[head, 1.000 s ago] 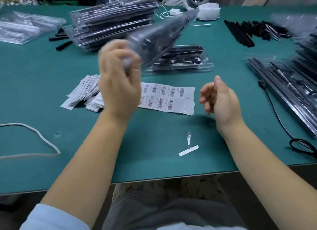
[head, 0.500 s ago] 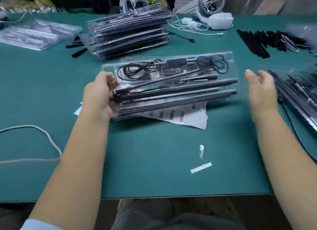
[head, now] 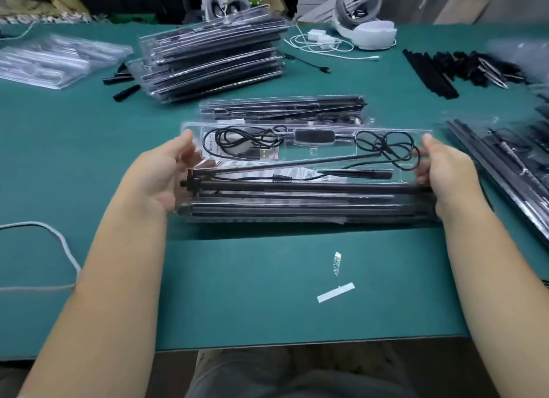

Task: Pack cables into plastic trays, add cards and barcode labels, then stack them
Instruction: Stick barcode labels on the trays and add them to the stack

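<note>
Clear plastic, that's the tray (head: 306,172) right at centre, held across the view just above the green bench (head: 267,302). Left hand (head: 162,175) grips the left end, fingers (head: 186,139) curled over the far rim and the thumb underneath. Right hand (head: 442,172) has the right end the same way, fingers (head: 427,141) hooked over the top edge.

Inside the tray, the upper compartment carries a coiled black cable (head: 237,143) with a USB plug (head: 263,154) on the left, a black inline controller (head: 315,136) in the middle and a second loose coil (head: 386,143) on the right. Under the left coil sits a white card (head: 211,145) printed "Grow Light". Below that, a thin black rod (head: 297,164) runs at a slant, and long black bars (head: 312,190) fill the lower channels side by side. Paper with barcode print (head: 285,172) shows through the clear plastic; whether it lies in the tray or beneath it, I cannot tell.

Just behind, another filled tray (head: 282,109) lies flat on the bench. Farther back left, a tall stack of packed trays (head: 214,56), a little skewed. Far left, a pile of clear empty trays (head: 56,62). Along the right edge, more packed trays (head: 505,160) lie angled. Back right, loose black bars (head: 430,71) in a heap. Near the front edge, a white paper strip (head: 335,292) and a scrap of clear film (head: 337,264). At the left, a grey cord (head: 65,249) loops across the bench.
</note>
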`<state>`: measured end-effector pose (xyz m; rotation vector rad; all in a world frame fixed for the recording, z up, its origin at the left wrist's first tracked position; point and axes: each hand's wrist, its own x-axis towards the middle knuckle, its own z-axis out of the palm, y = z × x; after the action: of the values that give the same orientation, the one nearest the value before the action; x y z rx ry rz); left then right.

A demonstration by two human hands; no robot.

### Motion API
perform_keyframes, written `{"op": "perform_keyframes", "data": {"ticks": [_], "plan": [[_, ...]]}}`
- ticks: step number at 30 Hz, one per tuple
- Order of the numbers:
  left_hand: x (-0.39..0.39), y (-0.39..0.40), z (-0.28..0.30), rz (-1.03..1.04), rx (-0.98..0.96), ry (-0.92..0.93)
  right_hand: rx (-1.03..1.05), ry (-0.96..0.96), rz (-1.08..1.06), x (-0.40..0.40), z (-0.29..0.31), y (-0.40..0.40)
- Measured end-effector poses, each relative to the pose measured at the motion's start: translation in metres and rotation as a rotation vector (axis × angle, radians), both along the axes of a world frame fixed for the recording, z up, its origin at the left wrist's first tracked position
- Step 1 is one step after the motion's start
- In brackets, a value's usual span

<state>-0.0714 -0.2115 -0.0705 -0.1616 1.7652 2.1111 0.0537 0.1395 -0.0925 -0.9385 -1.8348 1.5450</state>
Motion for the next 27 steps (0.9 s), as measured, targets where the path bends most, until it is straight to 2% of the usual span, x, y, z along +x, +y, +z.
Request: {"op": "perform_keyframes", "data": {"ticks": [11,23,27], "plan": [[-0.0004,-0.0068,0.0053,-0.047,0.117,0.022,0.029,-0.039,0.002,0.0007,0.0013,-0.0029],[0.0002,-0.0049,0.0035,0.047,0.024,0.169,0.034,-0.073,0.022,0.0036,0.0023,-0.0025],[0.0005,-0.0062,0.0019,0.070,-0.045,0.186,0.118,-0.145,0.035,0.0022,-0.0033,-0.0021]]}}
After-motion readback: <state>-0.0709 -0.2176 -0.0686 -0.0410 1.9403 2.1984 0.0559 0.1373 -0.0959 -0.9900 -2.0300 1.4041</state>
